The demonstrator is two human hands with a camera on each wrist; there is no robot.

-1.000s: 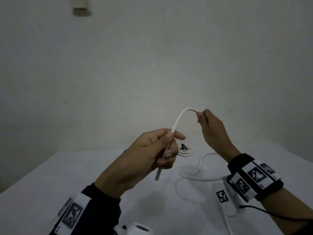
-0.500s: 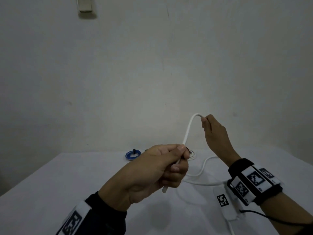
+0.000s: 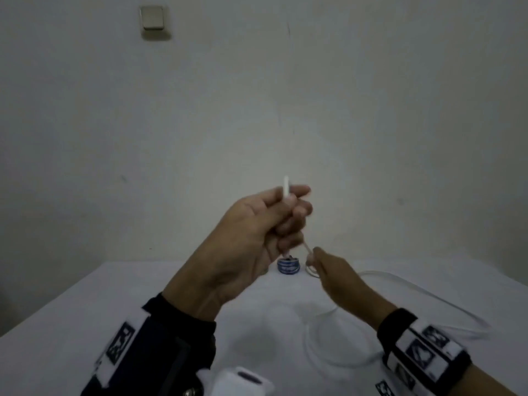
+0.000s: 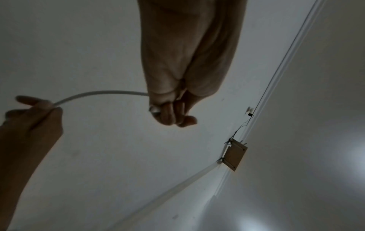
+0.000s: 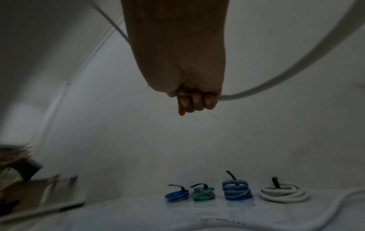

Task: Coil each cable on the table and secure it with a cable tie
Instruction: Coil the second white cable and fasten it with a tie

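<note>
A white cable (image 3: 428, 295) runs from my raised left hand (image 3: 274, 221) down to my right hand (image 3: 317, 260), then loops blurred over the white table (image 3: 71, 324). My left hand grips it near its end, and the tip (image 3: 286, 185) sticks up above the fingers. In the left wrist view the cable (image 4: 94, 94) arcs from my left hand (image 4: 171, 112) to my right hand (image 4: 39, 109). In the right wrist view my right hand (image 5: 195, 100) is curled round the cable (image 5: 296, 67).
Four tied coils sit at the table's far edge: a blue one (image 5: 176, 195), a green one (image 5: 203, 194), a taller blue one (image 5: 237, 191) and a white one (image 5: 283, 193). A white device (image 3: 243, 381) lies near the front edge. Boxes (image 5: 29, 187) stand at the left.
My left hand has risen and turned so the cable's end now points up. My right hand has dropped from above the left hand to below it, close to the table.
</note>
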